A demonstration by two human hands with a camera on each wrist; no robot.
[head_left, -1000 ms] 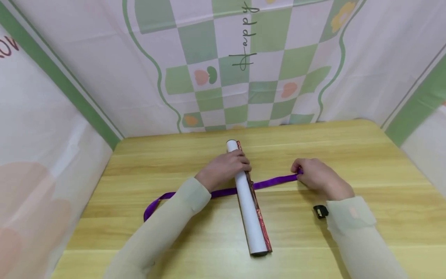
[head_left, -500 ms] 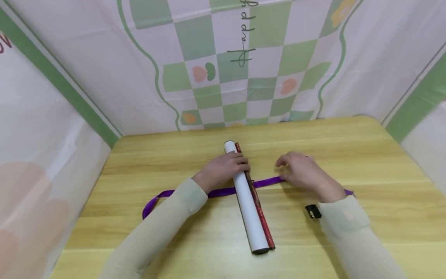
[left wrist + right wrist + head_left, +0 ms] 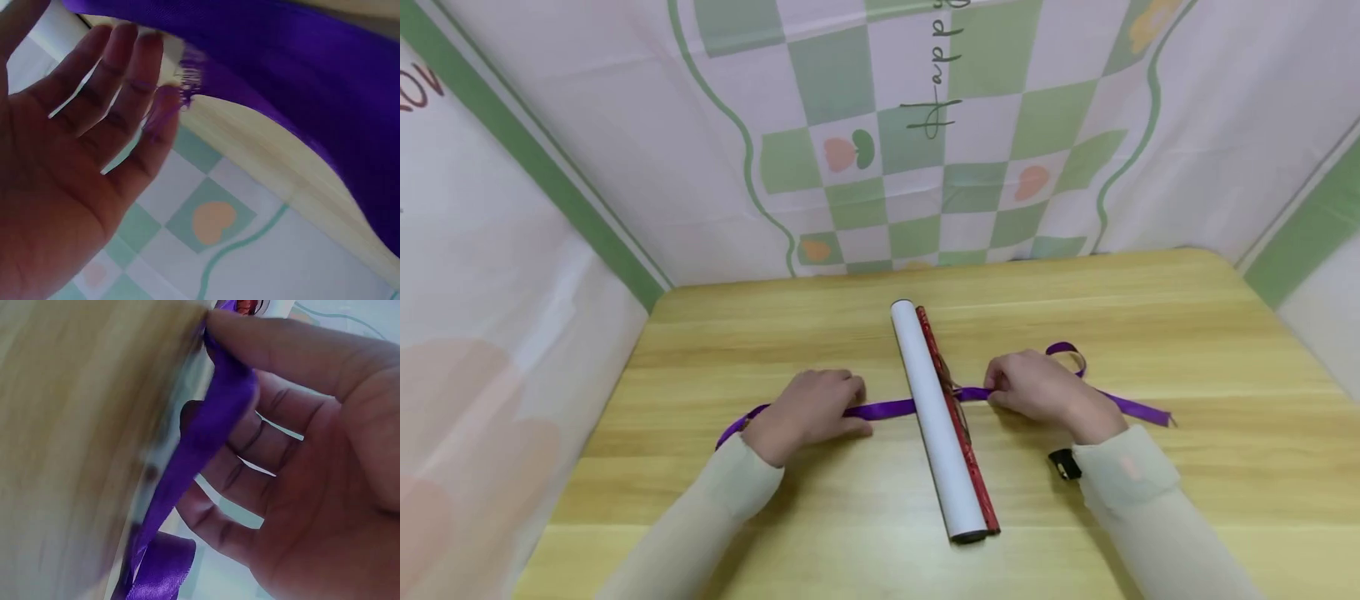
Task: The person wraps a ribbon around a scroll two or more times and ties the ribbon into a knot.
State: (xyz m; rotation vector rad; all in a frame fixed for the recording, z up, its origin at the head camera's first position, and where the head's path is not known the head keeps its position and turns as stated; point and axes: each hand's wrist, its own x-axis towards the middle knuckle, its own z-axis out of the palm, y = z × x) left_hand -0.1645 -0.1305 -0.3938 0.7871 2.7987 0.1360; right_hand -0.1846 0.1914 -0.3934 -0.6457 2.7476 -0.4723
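A white rolled paper tube [image 3: 936, 425] lies slanted in the middle of the table, with a slim red patterned stick [image 3: 977, 483] along its right side. Thin brown cord [image 3: 953, 383] loops off the stick. A purple ribbon [image 3: 887, 409] passes crosswise beneath both. My left hand [image 3: 812, 408] is over the ribbon's left stretch, fingers loosely spread; its palm [image 3: 56, 194] shows nothing gripped, and the ribbon's frayed end [image 3: 190, 72] hangs by the fingertips. Just right of the stick, my right hand [image 3: 1037, 387] pinches the ribbon [image 3: 206, 428] between thumb and fingers.
The ribbon's right end [image 3: 1138, 410] curls behind the right hand. A small black object [image 3: 1064, 464] is beside the right cuff. The wooden table [image 3: 760, 325] meets a patterned cloth [image 3: 902, 192] at its back edge, with more cloth at both sides.
My left hand has left the white tube and moved left onto the ribbon. My right hand has let the ribbon's end go and slid left to pinch it nearer the stick.
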